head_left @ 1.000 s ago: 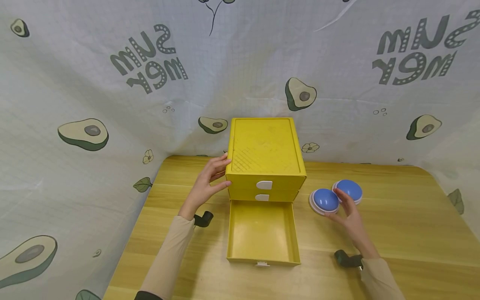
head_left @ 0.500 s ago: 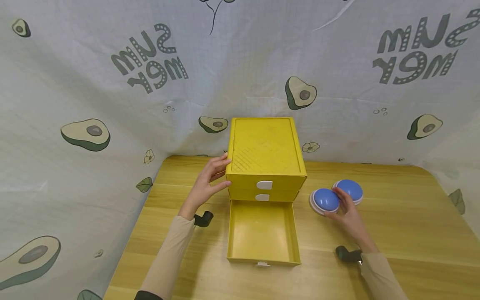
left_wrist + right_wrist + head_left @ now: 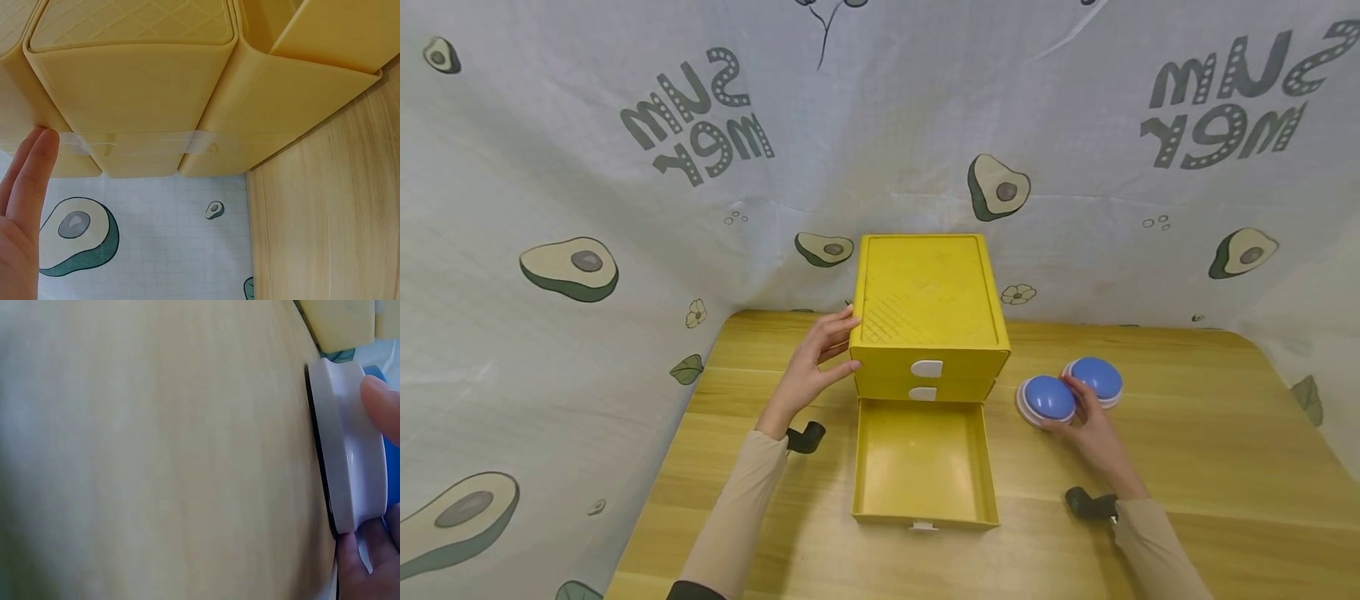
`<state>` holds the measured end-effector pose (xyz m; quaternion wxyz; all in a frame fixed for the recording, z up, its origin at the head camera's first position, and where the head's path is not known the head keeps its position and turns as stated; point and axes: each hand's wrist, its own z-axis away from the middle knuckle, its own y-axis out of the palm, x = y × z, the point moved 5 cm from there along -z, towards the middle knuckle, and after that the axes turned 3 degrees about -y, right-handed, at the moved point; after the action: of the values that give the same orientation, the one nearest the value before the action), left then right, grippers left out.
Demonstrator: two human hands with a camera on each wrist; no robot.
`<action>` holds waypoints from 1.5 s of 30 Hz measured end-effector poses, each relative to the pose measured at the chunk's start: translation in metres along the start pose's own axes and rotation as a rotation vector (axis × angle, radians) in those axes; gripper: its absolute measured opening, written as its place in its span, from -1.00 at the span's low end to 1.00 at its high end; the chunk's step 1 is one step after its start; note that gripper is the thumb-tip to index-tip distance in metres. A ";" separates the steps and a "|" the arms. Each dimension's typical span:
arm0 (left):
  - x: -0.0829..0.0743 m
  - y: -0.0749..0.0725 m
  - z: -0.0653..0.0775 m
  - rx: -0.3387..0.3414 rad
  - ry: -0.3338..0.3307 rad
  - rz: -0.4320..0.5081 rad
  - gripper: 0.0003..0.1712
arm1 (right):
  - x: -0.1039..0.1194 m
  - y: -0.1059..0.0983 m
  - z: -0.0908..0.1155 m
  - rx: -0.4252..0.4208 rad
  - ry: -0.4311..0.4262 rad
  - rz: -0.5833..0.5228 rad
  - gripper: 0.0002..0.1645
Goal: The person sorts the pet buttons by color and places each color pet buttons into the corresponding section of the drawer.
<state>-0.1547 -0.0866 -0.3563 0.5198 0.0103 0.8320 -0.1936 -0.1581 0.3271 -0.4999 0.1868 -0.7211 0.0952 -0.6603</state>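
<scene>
A yellow drawer cabinet (image 3: pixel 932 292) stands at the back of the table, its bottom drawer (image 3: pixel 925 467) pulled out and bare inside. My left hand (image 3: pixel 811 368) rests on the cabinet's left side, fingers extended along the wall and thumb at the front corner. In the left wrist view its straight fingers (image 3: pixel 39 159) touch the yellow side. Right of the cabinet, my right hand (image 3: pixel 1096 437) holds the nearer blue-domed push button (image 3: pixel 1048 397) by its white base. The right wrist view shows the thumb (image 3: pixel 382 406) on one side of this button and fingers on the opposite side.
A second blue-domed push button (image 3: pixel 1097 377) sits just behind and right of the held one. Two upper drawers with white tabs are closed. Avocado-print cloth (image 3: pixel 880 108) hangs behind the wooden table (image 3: pixel 1225 433).
My right hand's thumb and fingers have drawn slightly closer around the nearer push button. My left hand, the cabinet and the drawer look the same.
</scene>
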 end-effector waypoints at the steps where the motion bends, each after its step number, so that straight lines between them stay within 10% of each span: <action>1: 0.000 0.000 0.000 0.000 -0.003 0.001 -0.38 | -0.001 0.000 0.000 -0.001 0.015 0.008 0.08; 16: 0.002 0.001 0.001 0.002 0.003 0.011 -0.37 | 0.007 -0.006 0.010 -0.074 -0.005 0.015 -0.03; 45: 0.006 0.000 0.000 0.000 -0.003 0.021 -0.36 | 0.142 0.010 0.055 -0.041 -0.267 -0.218 -0.04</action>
<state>-0.1577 -0.0874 -0.3613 0.5230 0.0189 0.8311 -0.1880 -0.0870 0.2712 -0.3769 0.1101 -0.8122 0.0041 -0.5728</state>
